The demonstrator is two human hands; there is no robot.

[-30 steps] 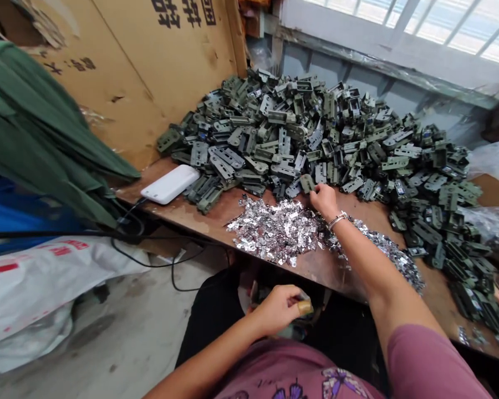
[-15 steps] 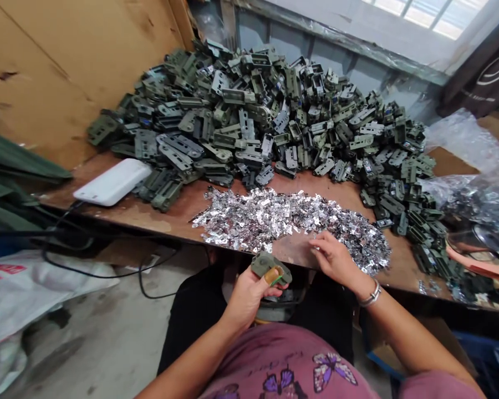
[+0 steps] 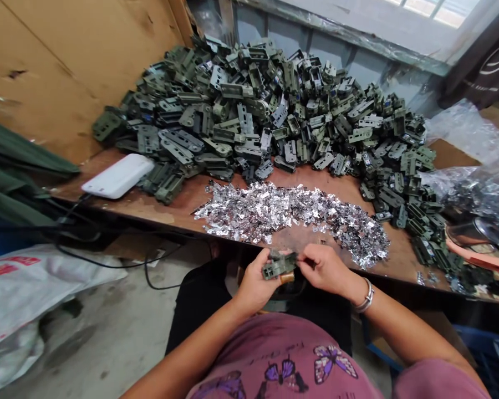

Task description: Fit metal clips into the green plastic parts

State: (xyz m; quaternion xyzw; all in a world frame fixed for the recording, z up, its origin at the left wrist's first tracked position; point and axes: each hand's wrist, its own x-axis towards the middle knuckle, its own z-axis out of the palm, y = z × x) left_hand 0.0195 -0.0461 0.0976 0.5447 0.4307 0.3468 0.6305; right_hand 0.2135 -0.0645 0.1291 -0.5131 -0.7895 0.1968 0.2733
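Note:
My left hand (image 3: 251,285) is closed around a dark green plastic housing (image 3: 278,266), held over my lap just off the bench edge. A yellowish-brown band wraps one of its fingers. The thumb and fingers of my right hand (image 3: 322,269) are pinched together at the housing's right end; whatever is between them is too small or hidden to make out. Just beyond both hands, small shiny metal clips (image 3: 270,210) lie spread in a loose heap on the brown bench (image 3: 178,219).
A large pile of similar green housings (image 3: 249,119) covers the back of the bench. At left lies a white power bank (image 3: 118,176) with a black cable. Clear plastic bags (image 3: 466,133) and an orange-handled item (image 3: 478,257) are at the right. A white sack (image 3: 12,293) rests on the floor.
My right hand has moved left from beside the metal clips to the housing. My left hand has turned the housing over and raised it slightly.

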